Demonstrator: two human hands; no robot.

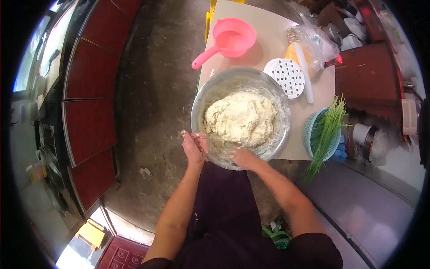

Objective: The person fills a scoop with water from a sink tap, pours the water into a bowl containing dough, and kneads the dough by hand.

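Observation:
A large metal bowl [283, 130] stands at the near left part of the table. Inside it lies a big, rough lump of pale yellow dough [242, 117], with floury smears on the wall around it. My left hand [195, 147] is at the bowl's left rim, fingers apart and pointing away from me, with bits of dough stuck to the skin. My right hand [243, 158] reaches over the near rim into the bowl, at the dough's lower edge. Motion blurs its fingers, so their grip does not show.
On the table [273, 27] are a pink ladle [233, 38], a white perforated plate [286, 78], a white roll [303, 74] and a plastic bag [313, 42]. A green basket [309, 134] holds long green stalks [327, 134]. Red cabinets [92, 103] stand at left.

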